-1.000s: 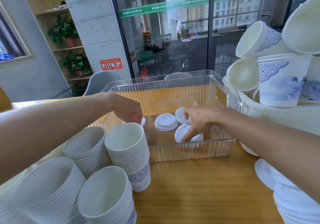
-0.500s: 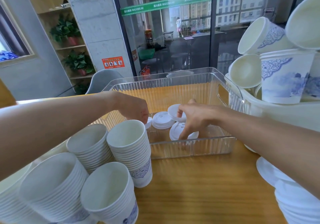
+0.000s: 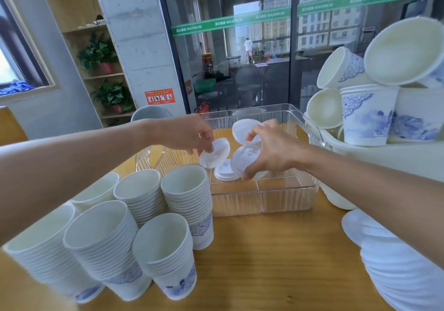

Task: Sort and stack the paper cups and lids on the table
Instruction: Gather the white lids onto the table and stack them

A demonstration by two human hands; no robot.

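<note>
My left hand [image 3: 189, 135] pinches one white lid [image 3: 215, 153] above the clear plastic bin [image 3: 264, 200]. My right hand [image 3: 271, 149] grips two white lids: one [image 3: 243, 130] tilted up near the thumb, another [image 3: 245, 160] lower under the fingers. One more lid [image 3: 223, 172] lies on the bin's floor below them. Several stacks of nested paper cups [image 3: 187, 205] stand on the wooden table [image 3: 276, 262] at the near left.
A white tub [image 3: 374, 156] at the right holds loose blue-patterned cups [image 3: 365, 113] piled high. More white stacked ware [image 3: 398, 267] sits at the near right under my right forearm. A grey chair [image 3: 151, 112] stands behind the table.
Both hands rose out of the bin, each lifting lids from its floor. The lids are now held tilted in the air, close together above the bin.
</note>
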